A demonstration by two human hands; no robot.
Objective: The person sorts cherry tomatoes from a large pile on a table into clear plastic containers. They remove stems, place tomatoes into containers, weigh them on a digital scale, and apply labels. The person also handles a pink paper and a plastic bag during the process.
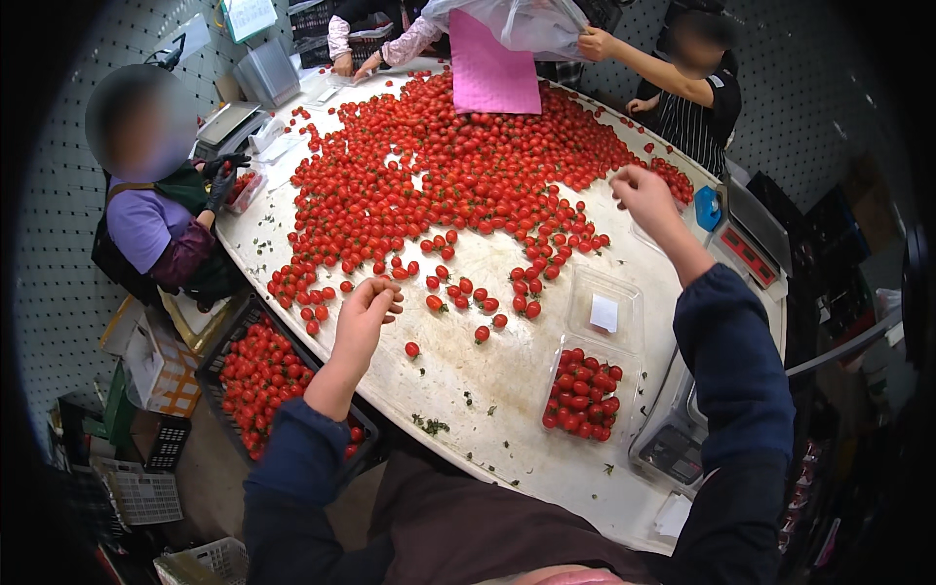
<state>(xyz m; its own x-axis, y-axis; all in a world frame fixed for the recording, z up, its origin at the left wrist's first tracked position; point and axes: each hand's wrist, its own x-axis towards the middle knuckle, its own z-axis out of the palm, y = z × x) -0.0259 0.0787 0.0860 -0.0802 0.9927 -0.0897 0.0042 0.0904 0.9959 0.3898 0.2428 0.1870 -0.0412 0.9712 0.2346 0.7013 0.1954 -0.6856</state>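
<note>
Loose red cherry tomatoes (429, 146) cover much of the white table (478, 380) in a wide heap. My left hand (367, 310) hovers at the heap's near edge, its fingers loosely bent and apart, and no tomato shows in it. Farther to the right, my right hand (642, 197) is above the table beside the heap. Its fingers are curled down, and what they hold, if anything, is hidden. Between my forearms, nearer my right one, lies a clear plastic clamshell box (582, 395) full of cherry tomatoes. Its hinged lid (604, 310), with a white label, is folded back.
Below the table's left edge, a black crate (210, 375) holds more tomatoes. A scale (749, 244) and a blue dispenser (709, 208) stand at the right, above stacked clear boxes (673, 444). Gloved co-worker hands (224, 175) work at left; others stand across, near a pink sheet (495, 63).
</note>
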